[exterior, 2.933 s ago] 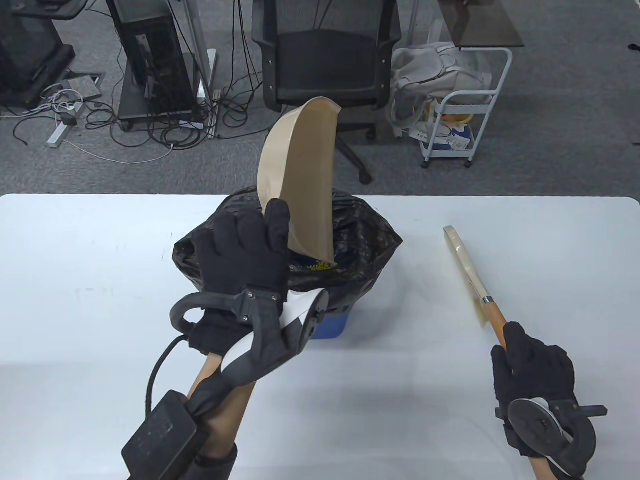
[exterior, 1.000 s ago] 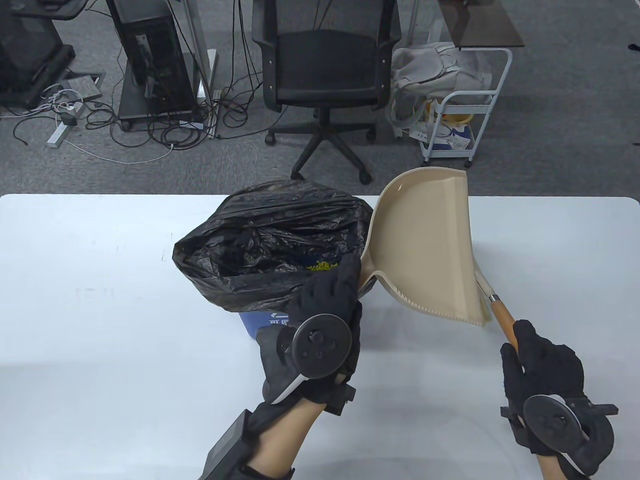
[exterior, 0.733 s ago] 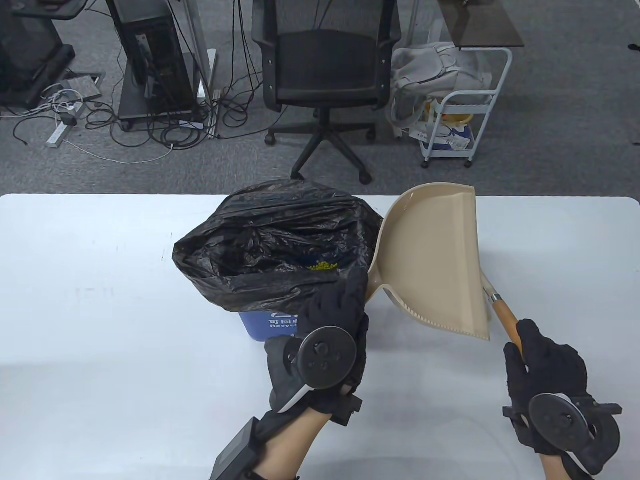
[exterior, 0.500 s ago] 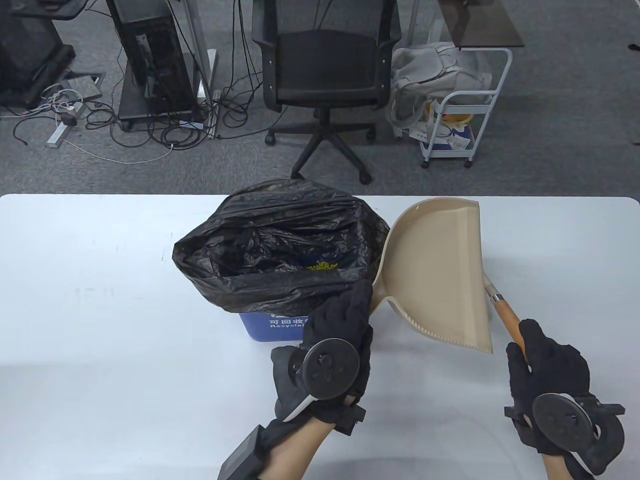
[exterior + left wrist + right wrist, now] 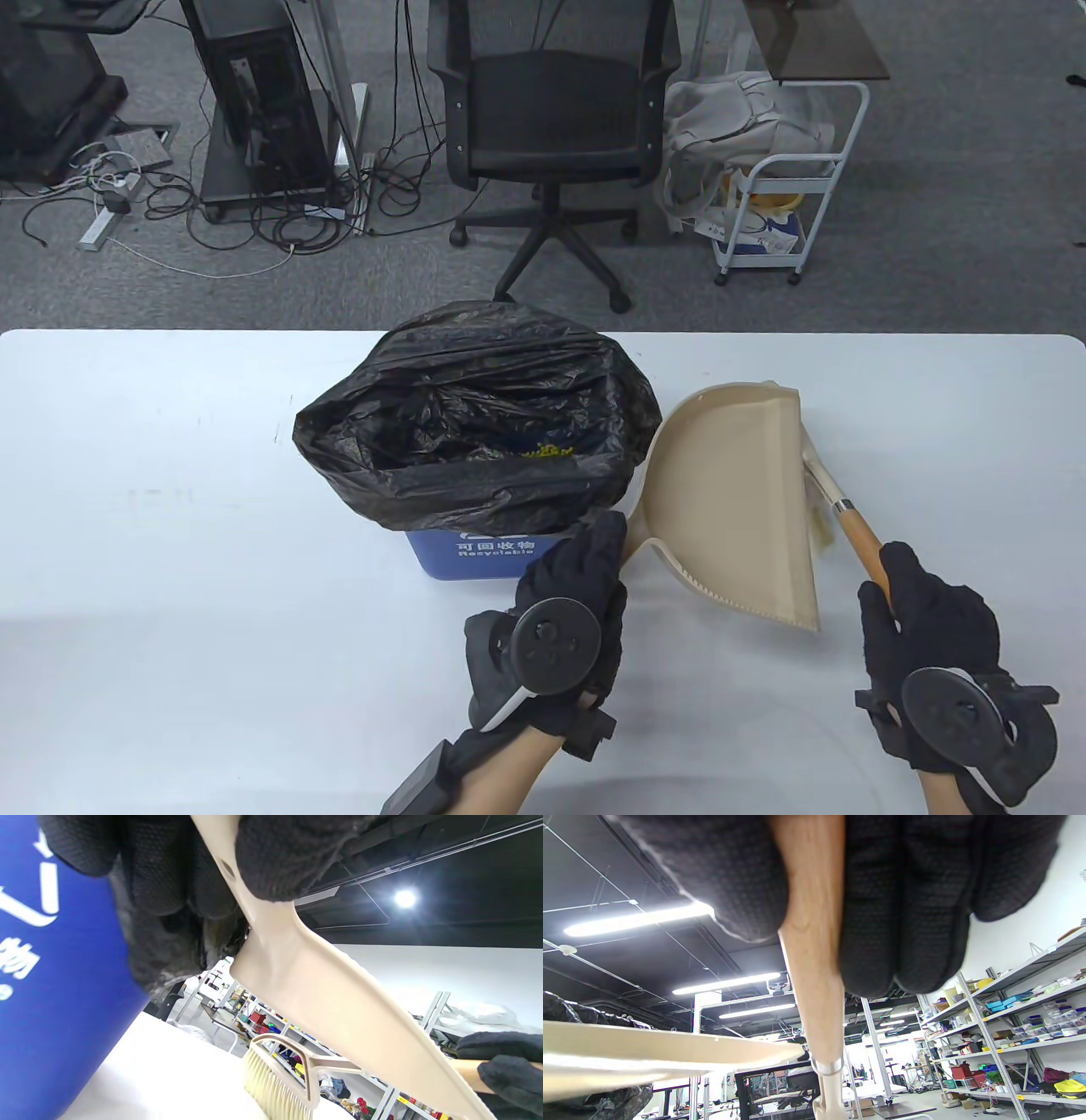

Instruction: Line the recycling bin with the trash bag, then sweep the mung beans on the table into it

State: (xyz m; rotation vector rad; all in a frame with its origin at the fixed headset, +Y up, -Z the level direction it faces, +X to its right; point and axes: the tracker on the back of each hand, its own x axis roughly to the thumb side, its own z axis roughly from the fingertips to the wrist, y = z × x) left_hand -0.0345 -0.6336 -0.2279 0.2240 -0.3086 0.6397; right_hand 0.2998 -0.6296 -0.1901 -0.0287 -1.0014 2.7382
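A blue recycling bin [image 5: 475,553] lined with a black trash bag [image 5: 475,399] stands mid-table, with yellow-green mung beans [image 5: 547,452] inside. My left hand [image 5: 585,552] grips the handle of the beige dustpan [image 5: 738,492], held tilted just right of the bin. In the left wrist view the fingers [image 5: 275,853] curl round that handle [image 5: 263,925] beside the bin wall [image 5: 51,1005]. My right hand [image 5: 899,586] grips the brush's wooden handle [image 5: 859,543]. The brush head [image 5: 275,1086] lies under the dustpan, mostly hidden from above.
The white table [image 5: 170,594] spans the view. Beyond its far edge are an office chair [image 5: 551,110], a white cart [image 5: 780,204] and cables on the floor. The bin sits close to the dustpan's left wall.
The dustpan has left its tipped position over the bag, swung to the bin's right and sunk lower toward the table. My left hand drew back with it. The right hand barely moved.
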